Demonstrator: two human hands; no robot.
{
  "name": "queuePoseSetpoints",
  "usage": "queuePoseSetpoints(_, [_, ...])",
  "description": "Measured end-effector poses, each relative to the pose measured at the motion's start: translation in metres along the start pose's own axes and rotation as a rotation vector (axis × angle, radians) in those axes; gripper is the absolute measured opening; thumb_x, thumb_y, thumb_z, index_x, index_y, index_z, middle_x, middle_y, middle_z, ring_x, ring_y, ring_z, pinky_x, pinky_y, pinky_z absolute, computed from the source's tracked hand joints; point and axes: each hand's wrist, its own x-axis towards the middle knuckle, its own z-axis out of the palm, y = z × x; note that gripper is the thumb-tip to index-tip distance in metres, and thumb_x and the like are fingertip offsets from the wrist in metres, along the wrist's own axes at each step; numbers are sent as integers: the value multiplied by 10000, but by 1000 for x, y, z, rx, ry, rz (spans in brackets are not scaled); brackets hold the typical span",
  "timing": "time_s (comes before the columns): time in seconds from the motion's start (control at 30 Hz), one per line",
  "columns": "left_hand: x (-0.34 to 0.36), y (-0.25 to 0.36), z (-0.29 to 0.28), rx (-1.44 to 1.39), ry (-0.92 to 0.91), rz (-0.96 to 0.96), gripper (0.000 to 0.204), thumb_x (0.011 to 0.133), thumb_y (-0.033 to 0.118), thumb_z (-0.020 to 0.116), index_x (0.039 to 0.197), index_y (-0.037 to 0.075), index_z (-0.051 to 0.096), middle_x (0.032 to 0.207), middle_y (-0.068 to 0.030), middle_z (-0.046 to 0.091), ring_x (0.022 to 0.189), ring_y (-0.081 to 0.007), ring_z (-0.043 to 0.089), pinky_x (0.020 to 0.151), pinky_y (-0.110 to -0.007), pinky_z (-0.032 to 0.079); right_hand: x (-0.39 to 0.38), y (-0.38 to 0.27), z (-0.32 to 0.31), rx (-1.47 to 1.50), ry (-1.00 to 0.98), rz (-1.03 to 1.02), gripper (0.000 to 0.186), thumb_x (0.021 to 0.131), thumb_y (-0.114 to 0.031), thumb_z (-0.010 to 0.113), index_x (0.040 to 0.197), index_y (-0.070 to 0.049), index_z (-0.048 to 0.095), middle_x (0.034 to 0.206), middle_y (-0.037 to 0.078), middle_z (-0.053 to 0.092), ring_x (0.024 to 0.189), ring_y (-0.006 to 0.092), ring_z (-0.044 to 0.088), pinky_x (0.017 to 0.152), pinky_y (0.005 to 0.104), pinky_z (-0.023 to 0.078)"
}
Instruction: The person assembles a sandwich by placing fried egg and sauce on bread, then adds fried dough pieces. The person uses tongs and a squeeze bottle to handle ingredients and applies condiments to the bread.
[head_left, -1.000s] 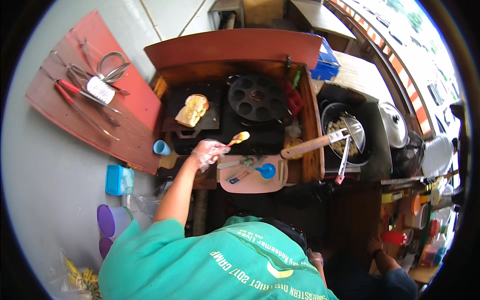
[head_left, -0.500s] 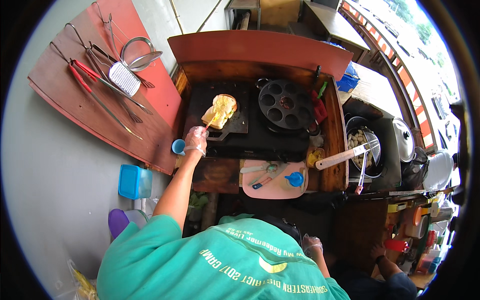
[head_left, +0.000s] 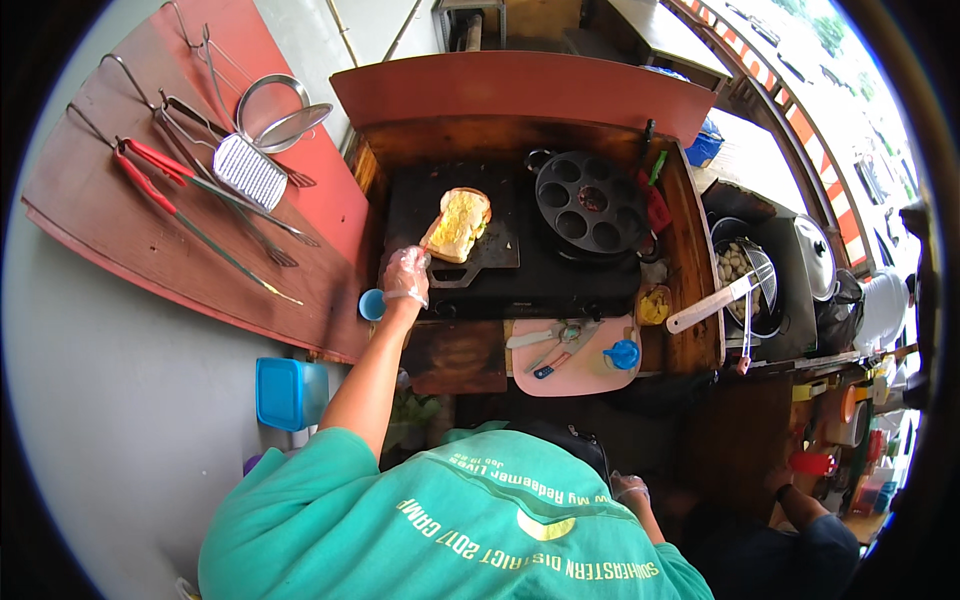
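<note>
My left hand (head_left: 404, 272), in a clear plastic glove, is closed on a slim red-handled spreader that reaches the yellow-topped bread slices (head_left: 456, 225) on the black griddle (head_left: 500, 188); its tip blends into the yellow topping. A blue cup (head_left: 371, 305) stands just left of that hand. My right hand (head_left: 630, 489), also gloved, is low at the right beside the green shirt; its fingers are partly hidden. A pink cutting board (head_left: 540, 375) below the stove holds knives and a blue squeeze container (head_left: 621, 355).
A round molded pan (head_left: 582, 185) is right of the griddle. Hanging tools (head_left: 247, 172) are at the left. A pot with a long-handled strainer (head_left: 698, 308) stands right, beside a lid (head_left: 815, 255). Another person's arm (head_left: 805, 508) is at lower right, a teal container (head_left: 290, 392) lower left.
My left hand has moved up and left to the bread, bringing the spreader from over the stove's front onto the slices. The whole view has shifted as the head moved.
</note>
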Motion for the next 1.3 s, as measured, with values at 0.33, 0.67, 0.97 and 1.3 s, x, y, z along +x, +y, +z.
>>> queuePoseSetpoints(0.33, [9, -2, -2, -18, -75, 86, 109, 957, 155, 625, 1002, 95, 704, 968, -187, 697, 913, -418, 685, 788, -512, 550, -34, -50, -13, 623, 96, 228, 525, 1042, -456, 418, 1206, -32, 682, 1223, 225, 696, 1169, 382, 669, 956, 484, 560])
queuePoseSetpoints(0.67, [56, -1, 15, -7, -21, 131, 124, 955, 143, 612, 992, 79, 711, 969, -198, 702, 927, -420, 692, 827, -512, 558, -7, -42, 1, 624, 139, 223, 413, 989, -443, 568, 994, -66, 738, 941, 102, 754, 861, 256, 714, 758, 417, 556])
queuePoseSetpoints(0.97, [75, 1, 27, 72, -171, 49, 213, 971, 260, 625, 1022, 91, 744, 1036, -203, 711, 1004, -408, 695, 858, -489, 561, -6, -42, 3, 592, 99, 331, 462, 1007, -474, 513, 1034, -67, 730, 974, 98, 762, 893, 263, 732, 757, 420, 567])
queuePoseSetpoints(1.3, [95, 29, 23, 106, -209, 10, 224, 982, 239, 603, 1033, 73, 745, 1068, -207, 725, 1023, -409, 696, 878, -504, 555, -28, -54, -3, 815, 116, 443, 436, 1032, -460, 514, 945, -94, 736, 839, 62, 745, 735, 221, 704, 659, 396, 534])
